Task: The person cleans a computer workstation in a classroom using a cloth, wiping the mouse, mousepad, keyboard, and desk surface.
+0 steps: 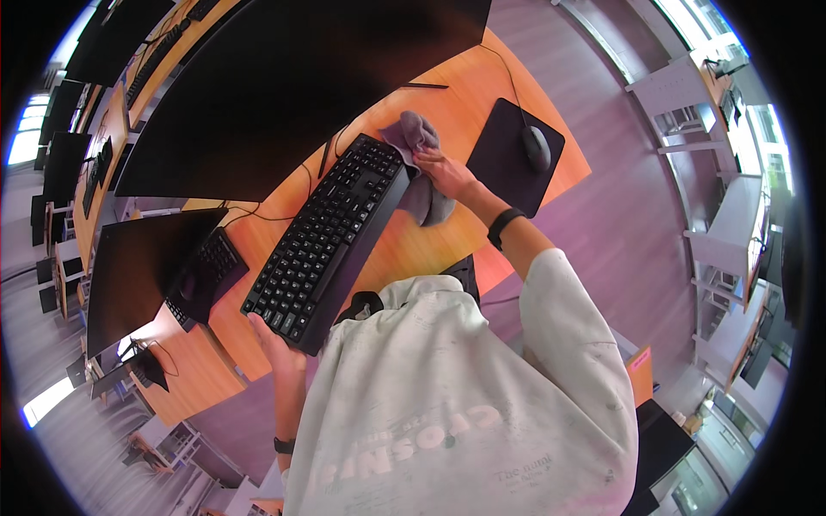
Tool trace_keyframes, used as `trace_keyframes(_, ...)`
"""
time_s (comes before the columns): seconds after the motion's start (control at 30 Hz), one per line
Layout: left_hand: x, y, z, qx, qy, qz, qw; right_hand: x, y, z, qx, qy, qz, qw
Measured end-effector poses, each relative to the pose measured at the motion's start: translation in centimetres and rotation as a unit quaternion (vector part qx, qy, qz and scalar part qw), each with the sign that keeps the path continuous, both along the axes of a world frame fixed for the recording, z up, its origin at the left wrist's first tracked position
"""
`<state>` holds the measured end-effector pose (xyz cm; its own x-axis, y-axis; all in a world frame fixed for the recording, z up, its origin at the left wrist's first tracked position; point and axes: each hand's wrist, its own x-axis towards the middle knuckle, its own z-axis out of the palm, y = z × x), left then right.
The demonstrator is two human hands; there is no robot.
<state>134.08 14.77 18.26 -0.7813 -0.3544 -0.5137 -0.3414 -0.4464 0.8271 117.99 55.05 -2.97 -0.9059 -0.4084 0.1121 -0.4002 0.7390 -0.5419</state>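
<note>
A black full-size computer keyboard [328,235] is held at a slant above the wooden desk [387,248], its keys facing up. My left hand [279,348] grips its near left end, with the thumb on the edge by the corner keys. At the opposite end, my right hand [448,173] presses a grey cloth [423,201] against the keyboard's short side. Folds of the cloth hang out above and below the fingers, and part of my right hand's grip is hidden behind it.
A large dark monitor [277,90] stands behind the keyboard. To the right, a wired mouse [535,149] rests on a black mouse pad [500,164]. Another monitor [139,271] and a second keyboard [216,258] are on the left. A cable [277,218] runs across the desk.
</note>
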Motion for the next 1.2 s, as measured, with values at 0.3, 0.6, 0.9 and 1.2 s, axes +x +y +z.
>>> trace_keyframes(0.3,-1.0,-5.9,-7.2,0.047,0.002,-0.077,0.996,-0.8,2.7,2.7,-0.249,-0.070,-0.434,0.863)
trace_keyframes(0.6,-4.2,-7.0,-19.6,-0.023,-0.086,-0.158,0.983,5.6,2.8,8.5,-0.782,-0.348,-0.244,0.456)
trace_keyframes(0.9,-4.6,-2.9,-17.7,-0.422,-0.133,-0.198,0.875,8.7,-2.0,9.6,-0.768,-0.411,-0.170,0.461)
trace_keyframes(1.2,-4.1,5.1,-3.3,0.000,0.142,-0.394,0.908,13.3,-6.4,6.0,-0.673,-0.449,-0.185,0.558)
